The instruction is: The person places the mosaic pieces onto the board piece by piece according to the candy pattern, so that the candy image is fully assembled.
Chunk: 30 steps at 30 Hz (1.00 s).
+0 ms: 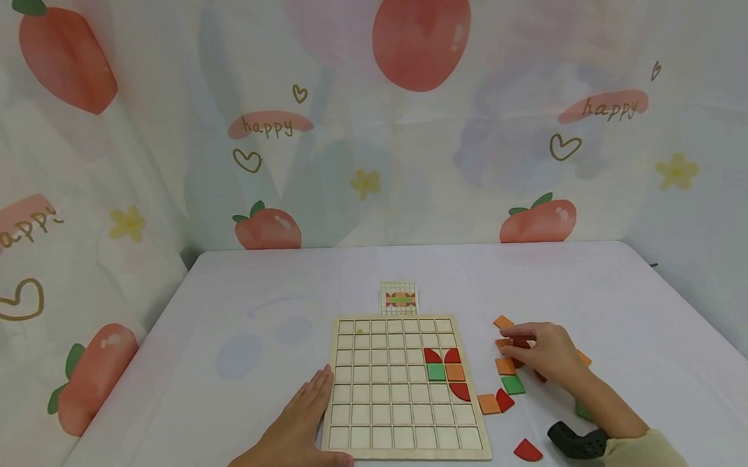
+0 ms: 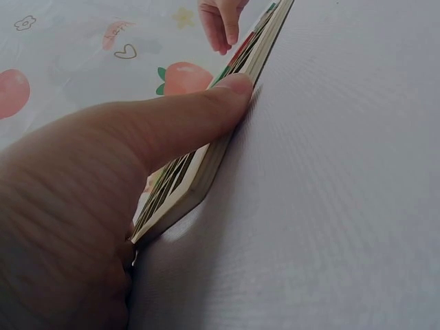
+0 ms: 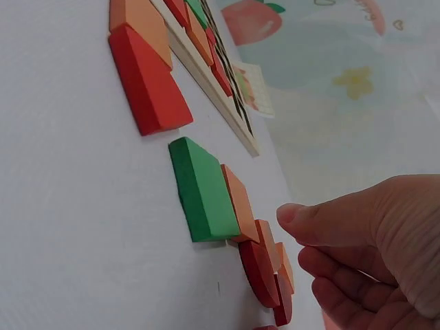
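Observation:
A wooden grid board [image 1: 409, 454] lies on the white table. Along its left side rests my left hand [image 1: 297, 421], fingers extended, with the thumb [image 2: 237, 86] against the near edge. On the board's right part are a green square [image 1: 436, 372], an orange square [image 1: 455, 373] and several red quarter-round pieces [image 1: 459, 392]. My right hand [image 1: 551, 351] hovers by the loose pieces right of the board, thumb and index finger apart near orange squares [image 1: 506, 366] and partly hidden red pieces. In the right wrist view, nothing shows between its fingers.
A small pattern card [image 1: 400, 298] touches the board's far edge. Another green square [image 1: 513, 385], an orange square [image 1: 489, 404] and red pieces [image 1: 528, 450] lie to the right. A black device [image 1: 577, 442] sits at the right wrist. Printed curtains stand behind the table.

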Tool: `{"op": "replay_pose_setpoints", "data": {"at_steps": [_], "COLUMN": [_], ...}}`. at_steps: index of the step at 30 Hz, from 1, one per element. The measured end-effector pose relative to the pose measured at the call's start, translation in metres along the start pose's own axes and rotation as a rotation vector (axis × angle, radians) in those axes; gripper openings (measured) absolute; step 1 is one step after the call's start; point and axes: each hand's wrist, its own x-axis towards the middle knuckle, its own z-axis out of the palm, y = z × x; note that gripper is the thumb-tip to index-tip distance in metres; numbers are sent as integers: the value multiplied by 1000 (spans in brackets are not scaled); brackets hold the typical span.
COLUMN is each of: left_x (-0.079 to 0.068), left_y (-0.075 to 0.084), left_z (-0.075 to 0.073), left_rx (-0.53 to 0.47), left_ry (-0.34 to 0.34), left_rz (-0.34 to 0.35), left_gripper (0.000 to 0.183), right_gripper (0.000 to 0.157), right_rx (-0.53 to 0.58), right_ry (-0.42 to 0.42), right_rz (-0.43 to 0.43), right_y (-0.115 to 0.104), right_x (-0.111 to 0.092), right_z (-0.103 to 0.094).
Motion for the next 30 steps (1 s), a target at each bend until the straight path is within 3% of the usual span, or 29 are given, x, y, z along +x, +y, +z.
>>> {"op": "replay_pose_setpoints", "data": {"at_steps": [17,30], "left_x": [0,0], "left_y": [0,0], "left_z": [0,1], "left_rx": [4,12], "left_ry": [10,10], "left_rz": [1,1], "left_gripper": [117,117], "right_gripper": [26,24], "right_rx": [12,-11], "right_ry": [-51,-63], "right_rz": [20,40], "right_y": [20,22], "right_x": [5,6], "right_z": [-6,-7]}}
